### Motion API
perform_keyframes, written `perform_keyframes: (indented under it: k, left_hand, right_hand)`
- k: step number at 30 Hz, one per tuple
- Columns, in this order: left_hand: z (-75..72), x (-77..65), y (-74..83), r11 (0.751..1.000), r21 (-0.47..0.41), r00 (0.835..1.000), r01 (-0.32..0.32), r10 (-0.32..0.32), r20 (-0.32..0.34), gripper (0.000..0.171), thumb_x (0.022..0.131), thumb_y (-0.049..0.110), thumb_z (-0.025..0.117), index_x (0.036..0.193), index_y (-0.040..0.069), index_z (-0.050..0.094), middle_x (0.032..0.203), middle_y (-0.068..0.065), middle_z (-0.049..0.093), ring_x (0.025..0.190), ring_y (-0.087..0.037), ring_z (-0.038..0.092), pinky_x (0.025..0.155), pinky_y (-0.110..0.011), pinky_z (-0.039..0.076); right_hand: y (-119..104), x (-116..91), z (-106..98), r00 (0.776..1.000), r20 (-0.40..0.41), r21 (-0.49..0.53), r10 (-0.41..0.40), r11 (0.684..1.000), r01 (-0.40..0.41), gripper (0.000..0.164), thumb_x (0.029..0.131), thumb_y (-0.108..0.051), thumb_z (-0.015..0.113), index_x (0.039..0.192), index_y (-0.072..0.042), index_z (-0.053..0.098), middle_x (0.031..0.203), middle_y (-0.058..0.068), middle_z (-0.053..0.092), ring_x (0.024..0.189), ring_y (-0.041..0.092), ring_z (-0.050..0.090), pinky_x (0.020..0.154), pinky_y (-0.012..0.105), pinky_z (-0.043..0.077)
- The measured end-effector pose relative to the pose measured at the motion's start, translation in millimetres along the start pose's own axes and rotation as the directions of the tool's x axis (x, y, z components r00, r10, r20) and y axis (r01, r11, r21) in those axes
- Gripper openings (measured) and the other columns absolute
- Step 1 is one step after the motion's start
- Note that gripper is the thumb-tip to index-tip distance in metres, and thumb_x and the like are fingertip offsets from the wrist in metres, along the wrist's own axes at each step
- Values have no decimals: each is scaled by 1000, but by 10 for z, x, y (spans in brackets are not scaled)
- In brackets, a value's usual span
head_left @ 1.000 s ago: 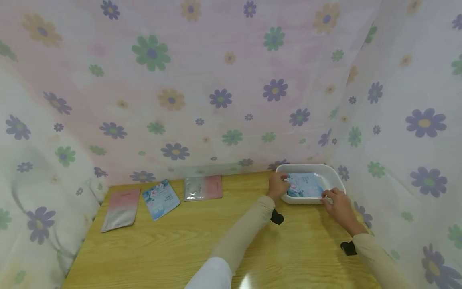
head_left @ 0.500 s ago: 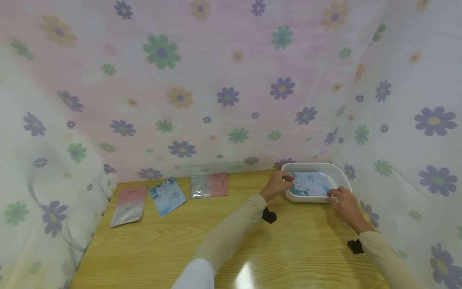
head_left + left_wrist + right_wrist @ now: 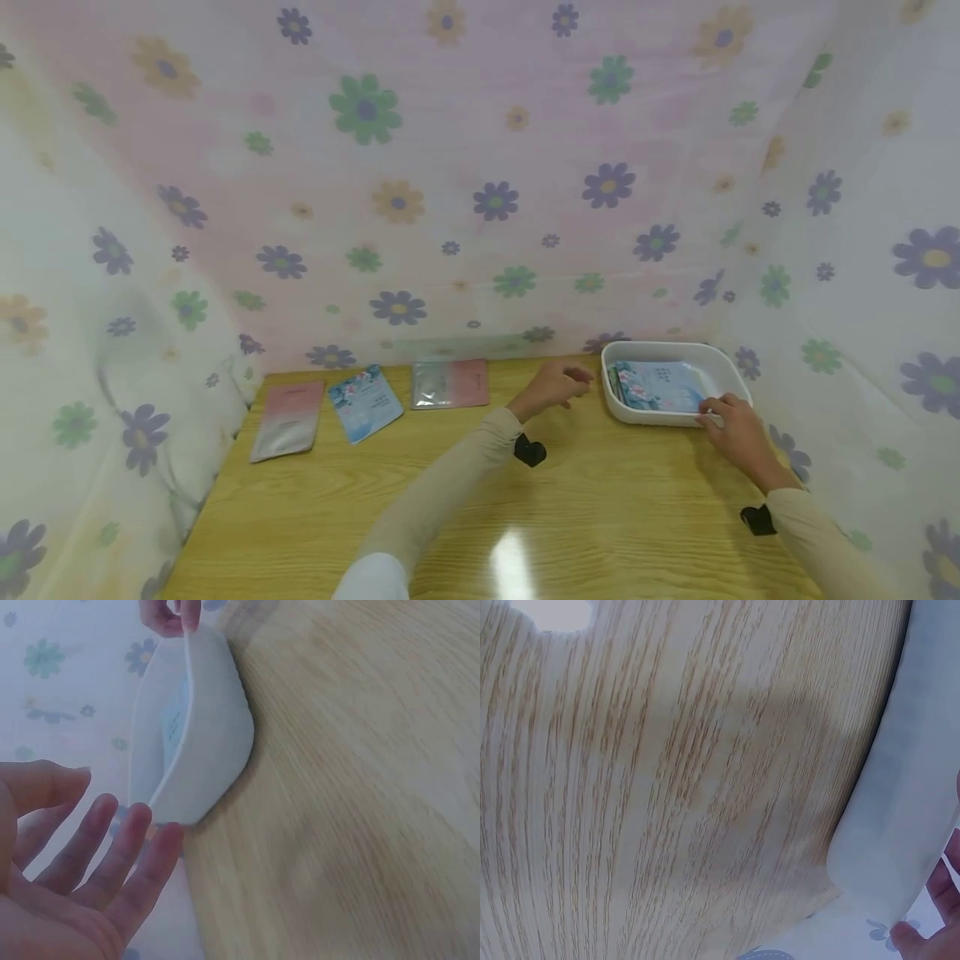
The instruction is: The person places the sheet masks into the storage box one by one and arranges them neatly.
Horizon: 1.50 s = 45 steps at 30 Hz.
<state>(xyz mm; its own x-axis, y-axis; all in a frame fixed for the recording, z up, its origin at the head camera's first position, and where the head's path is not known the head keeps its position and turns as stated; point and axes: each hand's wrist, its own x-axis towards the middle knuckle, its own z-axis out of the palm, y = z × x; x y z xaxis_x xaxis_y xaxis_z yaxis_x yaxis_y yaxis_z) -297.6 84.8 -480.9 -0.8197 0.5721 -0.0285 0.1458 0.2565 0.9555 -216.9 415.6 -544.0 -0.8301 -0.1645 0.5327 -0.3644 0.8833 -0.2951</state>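
A white plastic basin [image 3: 716, 360] stands at the back right of the table. Inside lies a blue floral sheet mask packet [image 3: 663, 385], with the edge of another packet showing under its left side. My right hand [image 3: 738, 433] pinches the basin's rim at the front right corner; the left wrist view shows its fingers [image 3: 192, 613] on that rim as well. To the left of the basin, my left hand [image 3: 552, 388] hovers over the table holding nothing, its fingers [image 3: 131, 877] spread and loosely bent.
Along the table's back left lie a pink and silver packet [image 3: 288, 421], a blue floral packet [image 3: 366, 404] and another pink and silver packet [image 3: 450, 384] set sideways. Flower-print cloth [image 3: 495, 250] walls the wooden table [image 3: 585, 517] at the back and sides.
My left hand has let go of the blue packet in the basin and drawn back leftward, out past the rim. My right hand stays at the front right corner. The head view has shifted left.
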Motion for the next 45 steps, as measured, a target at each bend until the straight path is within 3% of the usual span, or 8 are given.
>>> perform_keyframes:
  k: [7, 14, 22, 29, 32, 36, 39, 45]
  left_hand:
    - [-227, -134, -51, 1000, 0, 1000, 3, -3, 4, 22, 91, 16, 63, 113, 12, 68, 104, -6, 65, 84, -16, 63, 65, -38, 57]
    - [-431, -333, -139, 999, -34, 1000, 18, -19, -20, 25, 92, 16, 63, 116, 9, 66, 107, -7, 63, 91, -26, 62, 70, -44, 56]
    - [-726, -518, -298, 999, -37, 995, 37, -40, -96, 26, 92, 17, 63, 117, 11, 65, 114, -14, 61, 88, -19, 62, 73, -48, 55]
    - [-962, -661, -365, 991, -105, 972, 85, -106, -208, 25, 90, 13, 65, 114, 9, 66, 107, -8, 63, 92, -26, 62, 76, -45, 55]
    - [-1059, -713, -441, 990, -113, 963, 79, -105, -249, 25, 89, 9, 64, 114, 6, 66, 108, -12, 63, 91, -26, 62, 77, -46, 55]
    - [-1189, -780, -556, 991, -121, 950, 64, -97, -297, 26, 88, 5, 62, 114, 3, 65, 113, -22, 60, 97, -37, 59, 79, -53, 52]
    - [-1277, -843, -625, 992, -101, 935, 73, -103, -339, 28, 88, 5, 62, 116, 1, 64, 113, -22, 60, 99, -41, 58, 78, -53, 53]
    - [-1433, -1018, -731, 990, -13, 894, 137, -130, -430, 27, 90, 9, 64, 117, 5, 65, 111, -15, 61, 95, -31, 61, 72, -44, 55]
  right_hand:
    - [41, -54, -28, 1000, -12, 1, -3, 1000, 3, 20, 70, 4, 76, 80, -7, 63, 77, 11, 53, 65, 25, 46, 53, 36, 33]
    - [53, -79, -77, 1000, 2, 0, 3, 1000, -3, 19, 70, 5, 76, 80, -7, 63, 77, 12, 54, 65, 25, 46, 52, 36, 34]
    - [39, -50, -83, 1000, 17, -6, -7, 1000, 7, 19, 71, 4, 76, 81, -6, 64, 79, 13, 55, 66, 28, 48, 52, 38, 36]
    - [20, -16, -75, 999, -19, -5, -30, 1000, 30, 22, 67, 8, 77, 79, -5, 64, 78, 15, 55, 67, 32, 50, 52, 43, 39]
    - [25, -5, -61, 999, -17, -5, -37, 999, 37, 22, 67, 7, 77, 79, -5, 64, 78, 15, 55, 66, 31, 50, 51, 42, 39]
    - [48, -5, -35, 999, -17, -10, -49, 999, 49, 22, 67, 7, 77, 79, -6, 64, 77, 13, 54, 64, 27, 48, 50, 37, 36]
    - [59, -8, -14, 998, -23, -6, -52, 999, 52, 23, 66, 7, 78, 79, -7, 64, 77, 12, 54, 63, 26, 47, 49, 35, 34]
    - [49, 2, 36, 999, -7, 8, -33, 999, 33, 22, 68, 6, 78, 79, -7, 64, 78, 13, 54, 62, 26, 47, 49, 36, 35]
